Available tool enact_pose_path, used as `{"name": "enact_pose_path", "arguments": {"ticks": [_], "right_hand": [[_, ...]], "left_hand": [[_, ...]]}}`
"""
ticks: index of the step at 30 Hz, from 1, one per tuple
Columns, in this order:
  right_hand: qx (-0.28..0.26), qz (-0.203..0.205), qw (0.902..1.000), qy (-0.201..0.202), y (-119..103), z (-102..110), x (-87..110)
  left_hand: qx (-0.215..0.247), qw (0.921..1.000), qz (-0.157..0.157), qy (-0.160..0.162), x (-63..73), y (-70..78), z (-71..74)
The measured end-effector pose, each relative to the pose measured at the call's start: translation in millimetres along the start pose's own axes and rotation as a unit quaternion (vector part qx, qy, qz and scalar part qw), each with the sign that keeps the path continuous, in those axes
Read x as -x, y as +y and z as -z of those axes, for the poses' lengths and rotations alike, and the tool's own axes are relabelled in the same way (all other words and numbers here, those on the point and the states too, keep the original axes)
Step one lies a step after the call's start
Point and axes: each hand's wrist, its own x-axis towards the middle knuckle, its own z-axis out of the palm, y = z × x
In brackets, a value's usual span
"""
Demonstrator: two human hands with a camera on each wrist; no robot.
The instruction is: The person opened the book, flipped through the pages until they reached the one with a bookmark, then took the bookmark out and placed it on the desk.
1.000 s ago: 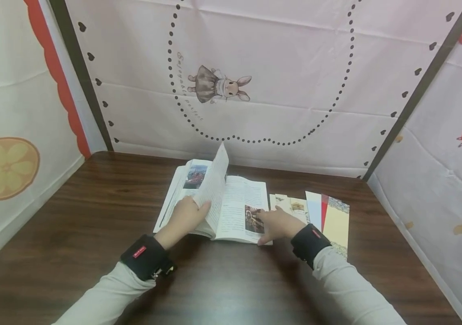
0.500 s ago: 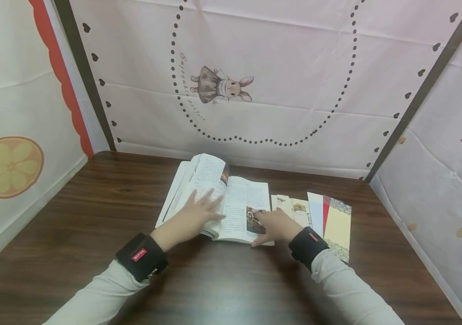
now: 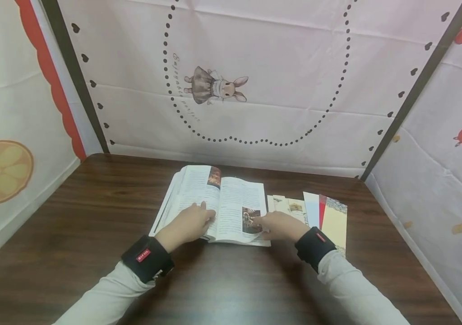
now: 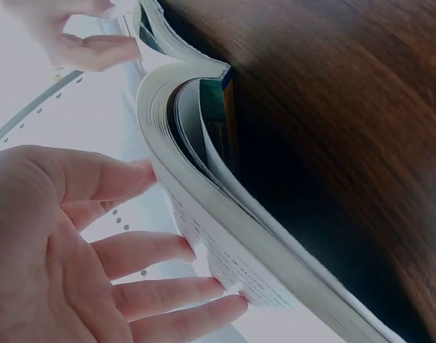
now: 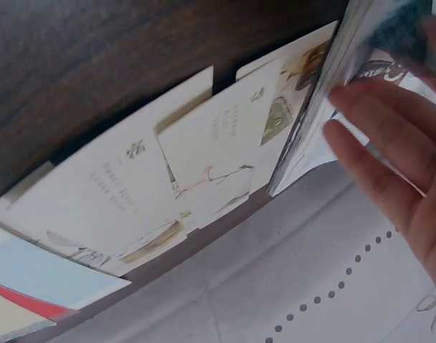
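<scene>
A thick book (image 3: 235, 194) lies open on the table, printed with text and colour photos. My left hand (image 3: 190, 223) rests on the lower part of its left page; in the left wrist view its loosely bent fingertips (image 4: 186, 246) touch the paper. At the lower right corner of the book, my right hand (image 3: 281, 225) pinches the right page (image 3: 233, 216), whose corner is slightly lifted. The right wrist view shows this hand's fingers (image 5: 382, 128) at the page edge, with the thumb mostly out of frame and the paper blurred.
Several illustrated cream cards (image 3: 296, 207) lie right of the book, partly behind the right hand. Beside them are a pale blue card (image 3: 312, 207), a red strip (image 3: 322, 205) and a yellow patterned card (image 3: 334, 225). Printed cloth (image 3: 275, 90) hangs behind the table (image 3: 231, 284).
The left hand has turned a page over to the left, spread its fingers on it, then drawn them closer together. The right hand's thumb has moved in and the right page's corner has lifted.
</scene>
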Motion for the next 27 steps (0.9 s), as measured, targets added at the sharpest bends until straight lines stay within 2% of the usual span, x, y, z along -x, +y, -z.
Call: {"name": "enact_pose_path", "arguments": {"ticks": [3,12,19,22,27], "right_hand": [[0.012,0.022,0.9994,0.022,-0.7,1.3,2.6],[0.022,0.046,0.9965,0.066,-2.5,8.4,5.3],[0.041,0.070,0.9905,0.111,-16.9,28.8,5.5],[0.045,0.087,0.9833,0.153,-24.8,39.3,3.9],[0.059,0.126,0.9644,0.225,-37.2,52.5,-1.4]], "left_hand": [[-0.005,1.0000,-0.001,0.005,-1.4,-0.6,-1.3],[0.003,0.9999,0.011,-0.008,-4.5,-1.9,-8.9],[0.018,0.9993,0.025,-0.023,-3.9,0.4,-8.1],[0.020,0.9989,0.029,-0.032,-3.8,1.5,-5.9],[0.014,0.9989,0.026,-0.036,-6.0,5.2,-3.9]]}}
